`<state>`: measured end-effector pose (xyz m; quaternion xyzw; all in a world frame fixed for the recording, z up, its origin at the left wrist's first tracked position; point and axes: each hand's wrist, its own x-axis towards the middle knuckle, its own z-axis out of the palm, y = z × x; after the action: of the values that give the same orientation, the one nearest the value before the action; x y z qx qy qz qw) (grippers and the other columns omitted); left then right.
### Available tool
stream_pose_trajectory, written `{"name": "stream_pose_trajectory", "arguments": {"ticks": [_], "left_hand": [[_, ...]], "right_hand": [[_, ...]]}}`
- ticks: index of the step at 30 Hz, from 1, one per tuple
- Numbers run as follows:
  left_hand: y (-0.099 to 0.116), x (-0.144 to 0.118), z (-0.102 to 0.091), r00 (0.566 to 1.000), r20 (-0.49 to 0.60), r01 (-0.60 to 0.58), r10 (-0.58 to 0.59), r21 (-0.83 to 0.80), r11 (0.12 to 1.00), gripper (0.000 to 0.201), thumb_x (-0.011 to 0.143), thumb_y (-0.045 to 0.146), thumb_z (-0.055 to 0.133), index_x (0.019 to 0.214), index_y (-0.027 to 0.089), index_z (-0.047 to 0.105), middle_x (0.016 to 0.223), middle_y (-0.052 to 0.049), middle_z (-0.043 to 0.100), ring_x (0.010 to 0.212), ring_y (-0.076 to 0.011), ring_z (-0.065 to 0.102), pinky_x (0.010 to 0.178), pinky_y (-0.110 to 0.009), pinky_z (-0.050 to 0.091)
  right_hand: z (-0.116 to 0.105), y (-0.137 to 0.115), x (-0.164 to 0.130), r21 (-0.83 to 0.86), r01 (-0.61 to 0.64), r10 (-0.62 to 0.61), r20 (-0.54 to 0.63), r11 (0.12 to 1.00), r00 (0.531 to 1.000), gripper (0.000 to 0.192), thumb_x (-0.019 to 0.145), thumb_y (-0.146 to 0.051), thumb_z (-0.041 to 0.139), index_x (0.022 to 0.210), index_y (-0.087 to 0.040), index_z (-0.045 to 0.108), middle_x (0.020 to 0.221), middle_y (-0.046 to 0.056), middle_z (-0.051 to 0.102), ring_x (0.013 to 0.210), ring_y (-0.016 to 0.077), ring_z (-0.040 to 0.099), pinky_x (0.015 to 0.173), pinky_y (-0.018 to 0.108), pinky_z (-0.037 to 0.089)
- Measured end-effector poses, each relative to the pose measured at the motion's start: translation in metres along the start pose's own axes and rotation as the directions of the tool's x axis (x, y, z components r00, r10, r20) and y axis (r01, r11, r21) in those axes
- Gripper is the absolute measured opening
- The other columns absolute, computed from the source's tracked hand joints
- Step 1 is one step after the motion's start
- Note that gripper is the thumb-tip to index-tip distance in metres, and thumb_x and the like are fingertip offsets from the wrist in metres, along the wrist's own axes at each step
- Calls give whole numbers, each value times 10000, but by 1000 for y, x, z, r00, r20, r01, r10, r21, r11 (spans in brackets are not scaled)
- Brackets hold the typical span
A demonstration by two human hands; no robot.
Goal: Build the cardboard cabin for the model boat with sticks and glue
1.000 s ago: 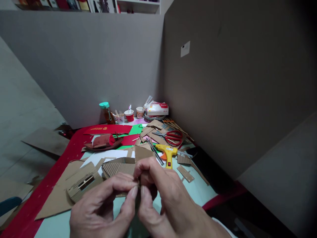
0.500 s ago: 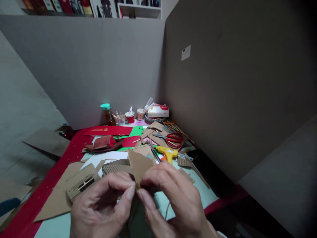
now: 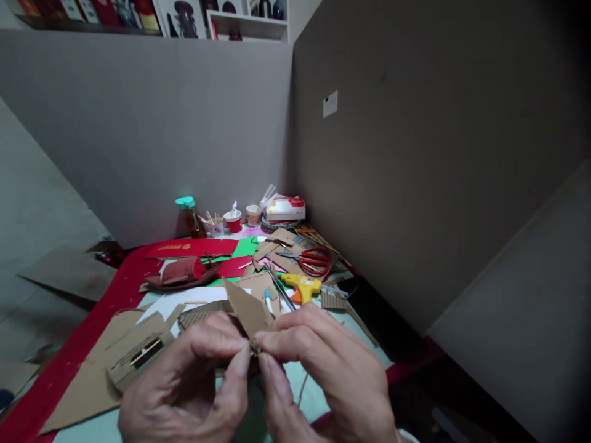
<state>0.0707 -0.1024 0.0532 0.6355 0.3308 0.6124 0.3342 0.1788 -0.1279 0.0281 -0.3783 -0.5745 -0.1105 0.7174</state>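
Both hands meet at the lower middle of the view, pinching one small piece of brown cardboard (image 3: 248, 311). My left hand (image 3: 189, 375) grips its bottom edge between thumb and forefinger. From the other side my right hand (image 3: 323, 369) pinches the same lower corner, thumb below and fingers above. The piece stands up tilted, its pointed top leaning left. Fingertips hide its lowest part. Just behind my left hand lies a ribbed cardboard piece (image 3: 203, 312). A cardboard form with a slot and small sticks (image 3: 138, 360) rests to the left.
Beyond the hands lie a yellow glue gun (image 3: 302, 287), red-handled scissors (image 3: 316, 261) and a red-brown model boat (image 3: 180, 274). Paper cups (image 3: 233, 221), a bottle with a teal lid (image 3: 191, 218) and a tissue pack (image 3: 286, 209) line the back. Walls close in behind and right.
The whole scene has shifted slightly left as the head turned. My right fingers have shifted a little on the cardboard, and the piece leans more to the left.
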Motion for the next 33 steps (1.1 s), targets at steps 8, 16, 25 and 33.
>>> {"name": "stream_pose_trajectory", "arguments": {"ticks": [8, 16, 25, 33], "left_hand": [[-6, -2, 3, 985, -19, -173, 172, -110, 979, 287, 752, 11, 650, 729, 290, 711, 646, 107, 642, 619, -79, 612, 722, -144, 547], [-19, 4, -11, 932, 202, -293, 301, -67, 954, 260, 827, 25, 669, 847, 283, 695, 701, 69, 657, 660, -128, 671, 691, -203, 594], [-5, -6, 4, 995, 91, -34, 43, -96, 995, 137, 925, 309, 751, 788, 303, 749, 744, 21, 692, 763, -168, 686, 704, -199, 598], [-7, 0, 0, 990, 140, 7, 15, -155, 988, 143, 863, 325, 822, 742, 292, 754, 705, 24, 692, 723, -166, 665, 663, -201, 606]], "right_hand": [[-21, -9, 20, 1, -104, 102, 194, 995, 976, 183, 809, -10, 577, 743, -147, 679, 645, 42, 694, 585, 140, 658, 581, 257, 558], [-30, -7, 23, 18, -140, 129, 278, 990, 952, 179, 808, -35, 575, 840, -187, 664, 700, 6, 695, 634, 130, 652, 580, 233, 534], [-13, -4, 3, 74, -98, 89, 115, 992, 989, 176, 825, -59, 587, 904, -206, 641, 754, -10, 656, 663, 121, 638, 599, 234, 500], [-13, -15, 8, -35, -253, 255, 66, 967, 965, 259, 808, -55, 549, 965, -261, 557, 773, -56, 618, 635, 95, 616, 615, 206, 506]]}}
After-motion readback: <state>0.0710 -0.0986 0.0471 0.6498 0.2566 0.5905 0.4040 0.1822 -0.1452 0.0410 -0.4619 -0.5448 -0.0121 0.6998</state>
